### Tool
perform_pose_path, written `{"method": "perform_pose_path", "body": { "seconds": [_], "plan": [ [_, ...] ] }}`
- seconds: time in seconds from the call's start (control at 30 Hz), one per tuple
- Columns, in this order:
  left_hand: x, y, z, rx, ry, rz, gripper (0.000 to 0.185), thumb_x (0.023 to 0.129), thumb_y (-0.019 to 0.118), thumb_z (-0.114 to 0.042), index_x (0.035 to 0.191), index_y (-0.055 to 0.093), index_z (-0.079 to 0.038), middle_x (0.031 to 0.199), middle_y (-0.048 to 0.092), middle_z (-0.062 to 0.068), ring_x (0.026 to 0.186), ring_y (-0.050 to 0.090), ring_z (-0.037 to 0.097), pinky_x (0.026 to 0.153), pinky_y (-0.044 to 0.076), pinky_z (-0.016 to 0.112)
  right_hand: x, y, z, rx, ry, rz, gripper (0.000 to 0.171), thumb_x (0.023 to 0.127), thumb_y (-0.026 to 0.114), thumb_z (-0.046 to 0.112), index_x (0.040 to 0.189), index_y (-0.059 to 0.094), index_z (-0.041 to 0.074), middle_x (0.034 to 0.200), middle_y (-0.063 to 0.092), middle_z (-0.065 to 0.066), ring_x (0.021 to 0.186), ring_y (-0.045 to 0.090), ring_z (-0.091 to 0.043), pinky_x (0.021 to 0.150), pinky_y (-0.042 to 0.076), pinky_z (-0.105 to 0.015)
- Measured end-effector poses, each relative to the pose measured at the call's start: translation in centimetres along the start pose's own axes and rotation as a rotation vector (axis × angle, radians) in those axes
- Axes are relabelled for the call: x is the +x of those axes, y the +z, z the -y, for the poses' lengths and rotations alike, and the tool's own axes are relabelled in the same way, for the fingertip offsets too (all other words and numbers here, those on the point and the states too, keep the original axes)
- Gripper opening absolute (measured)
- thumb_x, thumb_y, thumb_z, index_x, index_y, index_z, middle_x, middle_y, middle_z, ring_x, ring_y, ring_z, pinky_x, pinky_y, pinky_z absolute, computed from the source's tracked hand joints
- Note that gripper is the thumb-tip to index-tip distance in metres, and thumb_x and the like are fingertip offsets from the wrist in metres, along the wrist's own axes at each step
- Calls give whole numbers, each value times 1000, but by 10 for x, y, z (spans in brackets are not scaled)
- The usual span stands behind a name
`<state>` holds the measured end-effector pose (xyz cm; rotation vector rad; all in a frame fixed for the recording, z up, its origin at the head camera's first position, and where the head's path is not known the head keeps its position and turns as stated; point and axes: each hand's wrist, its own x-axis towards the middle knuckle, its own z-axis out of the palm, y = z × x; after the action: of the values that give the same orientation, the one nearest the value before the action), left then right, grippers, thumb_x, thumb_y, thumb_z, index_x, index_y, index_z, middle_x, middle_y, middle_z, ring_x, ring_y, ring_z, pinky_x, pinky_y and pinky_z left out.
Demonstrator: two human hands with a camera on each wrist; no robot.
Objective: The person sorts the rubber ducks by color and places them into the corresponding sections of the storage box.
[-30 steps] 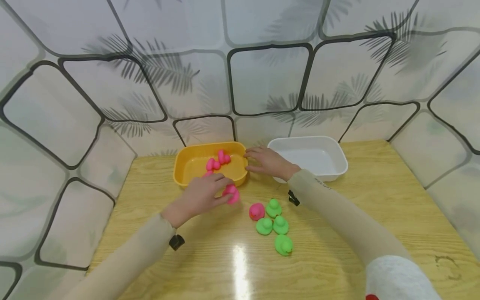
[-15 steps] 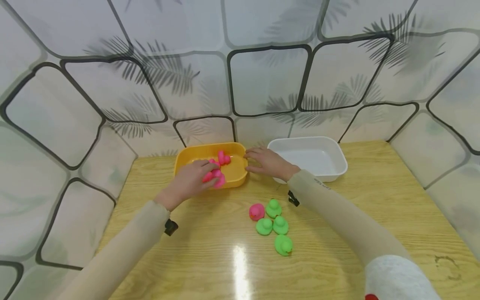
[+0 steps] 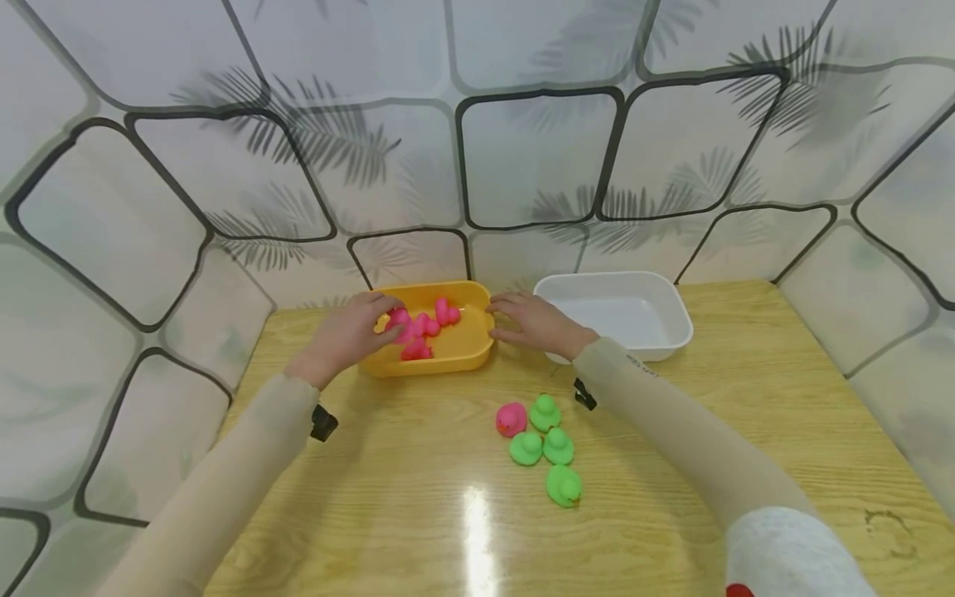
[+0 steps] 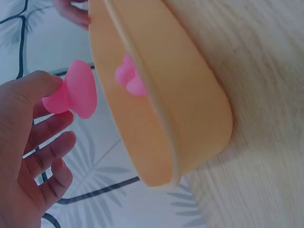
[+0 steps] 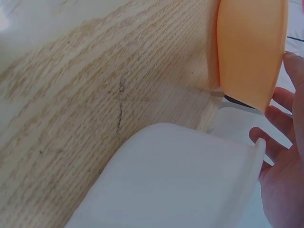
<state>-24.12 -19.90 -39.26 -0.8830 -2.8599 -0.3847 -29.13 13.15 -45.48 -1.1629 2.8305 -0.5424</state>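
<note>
A pink rubber duck (image 4: 78, 90) is pinched between the thumb and fingers of my left hand (image 3: 349, 333), over the left end of the yellow tub (image 3: 470, 352). Several other pink ducks (image 3: 448, 312) lie inside that tub. My right hand (image 3: 535, 322) rests its relaxed fingertips against the tub's right rim. In the right wrist view, one finger of it also comes close to the rim of the white tub (image 5: 180, 175); whether it touches is unclear. On the table, a pink duck (image 3: 511, 420) sits beside several green ducks (image 3: 558, 447).
The white tub (image 3: 675, 342) stands right of the yellow one, partly behind my right forearm. Both tubs are near the back edge of the wooden table (image 3: 388, 514). A patterned wall covering (image 3: 537, 166) rises behind and at both sides.
My left hand has carried the pink duck from in front of the yellow tub to above its left end. My right hand and the loose ducks have stayed put.
</note>
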Motion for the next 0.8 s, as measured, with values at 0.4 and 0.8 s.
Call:
{"method": "perform_pose_path", "body": {
  "seconds": [0.4,0.8],
  "plan": [
    [1,-12,21,61,-97,29,32,97,75,-23,121,70,-3,112,74,16,101,68,37,88,56,56,0,-1,1,2,0,-6,51,103,66,37,140,62,2,148,56,-19,140,49,-37,124,28,-52],
    [10,-22,34,70,-166,45,36,98,73,-26,126,70,-3,114,74,18,102,67,39,86,56,59,-1,-2,0,-7,-16,-11,49,103,66,34,139,63,1,147,57,-20,139,50,-37,125,25,-55]
  ]
}}
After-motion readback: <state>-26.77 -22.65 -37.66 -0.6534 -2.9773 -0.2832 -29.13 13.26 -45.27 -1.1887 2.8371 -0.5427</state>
